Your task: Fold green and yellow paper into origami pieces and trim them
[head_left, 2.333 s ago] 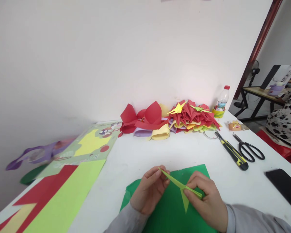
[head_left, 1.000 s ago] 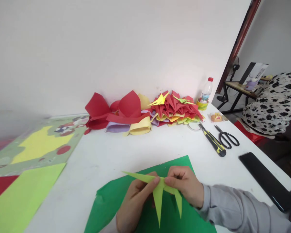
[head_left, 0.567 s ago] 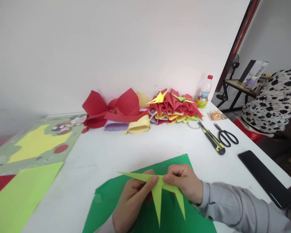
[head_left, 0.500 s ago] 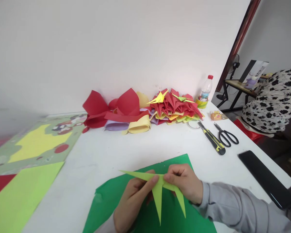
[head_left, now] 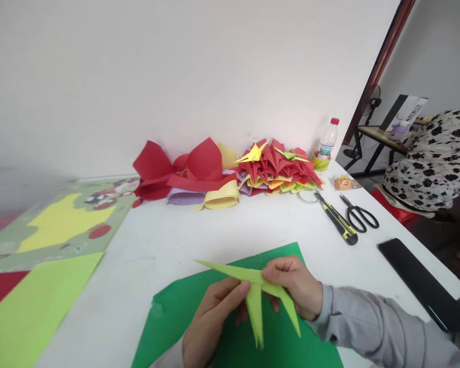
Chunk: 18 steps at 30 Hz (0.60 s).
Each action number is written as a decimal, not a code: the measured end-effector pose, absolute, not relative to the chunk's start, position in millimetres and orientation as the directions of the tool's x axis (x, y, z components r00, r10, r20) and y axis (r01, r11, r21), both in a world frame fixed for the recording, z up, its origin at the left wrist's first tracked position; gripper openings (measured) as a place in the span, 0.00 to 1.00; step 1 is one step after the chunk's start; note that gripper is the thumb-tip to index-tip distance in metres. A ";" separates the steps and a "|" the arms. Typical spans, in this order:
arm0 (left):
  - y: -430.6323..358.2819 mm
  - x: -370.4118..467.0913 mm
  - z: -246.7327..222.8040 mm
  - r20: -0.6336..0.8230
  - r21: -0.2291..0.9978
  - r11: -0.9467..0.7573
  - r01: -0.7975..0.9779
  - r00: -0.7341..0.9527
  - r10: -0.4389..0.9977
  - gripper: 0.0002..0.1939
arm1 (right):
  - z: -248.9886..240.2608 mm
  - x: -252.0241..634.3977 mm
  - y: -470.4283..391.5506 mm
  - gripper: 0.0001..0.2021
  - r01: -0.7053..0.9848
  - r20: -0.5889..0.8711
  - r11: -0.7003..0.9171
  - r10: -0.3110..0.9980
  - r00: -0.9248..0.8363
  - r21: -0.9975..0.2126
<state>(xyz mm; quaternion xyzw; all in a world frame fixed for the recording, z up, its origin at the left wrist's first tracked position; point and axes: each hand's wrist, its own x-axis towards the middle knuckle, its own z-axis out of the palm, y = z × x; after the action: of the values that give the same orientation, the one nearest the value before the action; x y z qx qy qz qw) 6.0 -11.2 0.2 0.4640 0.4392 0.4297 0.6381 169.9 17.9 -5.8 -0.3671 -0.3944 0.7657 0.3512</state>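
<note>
A yellow-green origami crane (head_left: 256, 301), with long pointed arms of folded paper, is held up between both hands. My left hand (head_left: 216, 312) pinches it near the middle between thumb and fingers. On the other side, my right hand (head_left: 293, 286) grips the upper right of the folded paper, thumb on top. One point stretches to the left, and two others hang down towards me. Beneath the hands lies a sheet of green paper (head_left: 176, 301) on the white table (head_left: 153, 240). Some fingertips are hidden behind the folded paper.
Along the wall sit red paper shapes (head_left: 205, 161) and a pile of folded red paper (head_left: 272, 163). To the right are a utility knife (head_left: 339, 222), scissors (head_left: 358, 212), a black phone (head_left: 417, 281) and a bottle (head_left: 327, 140). Yellow-green sheets (head_left: 49, 296) lie left. A person (head_left: 425, 158) sits beyond the table.
The folded paper has turned slightly, and its lower middle point now shows a split tip. Both hands keep their pinch on it, shifted a little to the right.
</note>
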 end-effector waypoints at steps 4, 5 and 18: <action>-7.1 7.8 -3.2 -0.096 0.898 0.204 -0.389 0.281 0.955 0.16 | -8.3 173.9 20.8 0.18 -0.323 -0.385 -0.736 0.613 -0.690 -0.595; -6.3 8.7 -4.4 -0.090 0.890 0.199 -0.410 0.270 0.959 0.18 | -7.8 175.3 21.3 0.16 -0.319 -0.382 -0.775 0.568 -0.729 -0.545; -3.2 12.1 0.0 -0.188 0.861 0.159 -0.484 -0.011 0.982 0.10 | -17.2 168.2 19.4 0.13 -0.308 -0.203 -0.353 0.881 -0.428 -0.884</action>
<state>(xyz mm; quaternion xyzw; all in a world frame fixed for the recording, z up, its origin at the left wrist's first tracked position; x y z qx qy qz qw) 12.1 -3.2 0.0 0.2985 0.4173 0.5755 0.6369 168.2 19.4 -17.2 -0.3548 -0.4039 0.7421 0.4004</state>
